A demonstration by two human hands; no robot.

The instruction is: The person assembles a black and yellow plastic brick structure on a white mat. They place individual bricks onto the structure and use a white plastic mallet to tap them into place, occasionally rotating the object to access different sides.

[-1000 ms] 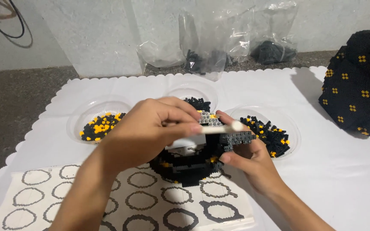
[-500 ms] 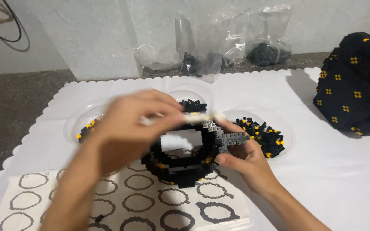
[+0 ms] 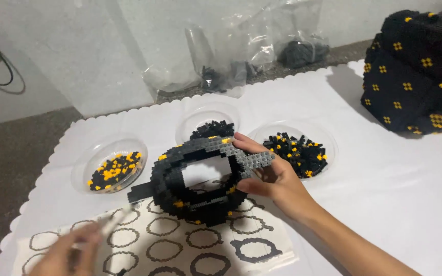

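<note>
The right hand [image 3: 277, 179] holds the black brick ring [image 3: 198, 181] by its right side, fingers curled over a grey strip along its top, near the middle of the white sheet [image 3: 384, 168] that covers the surface. The ring stands tilted above the printed instruction sheet [image 3: 180, 250] at the near edge. The left hand [image 3: 70, 253], blurred at the near-left corner, seems closed around a thin pale tool [image 3: 113, 221], though the blur keeps me from being sure.

To do this well, I judge the right hand should keep the ring steady and press only where layers are backed, so no course pops loose; the ring's outline is best checked against the printed outlines before each piece is added.

Counted: three clear round dishes hold loose black and yellow bricks, left [image 3: 111, 163], middle [image 3: 208, 125] and right [image 3: 295, 148]. One large black block with yellow dots [image 3: 415, 71] sits at the far-right corner. Several clear plastic bags [image 3: 241, 56] lie beyond the far edge; their number is unclear.
</note>
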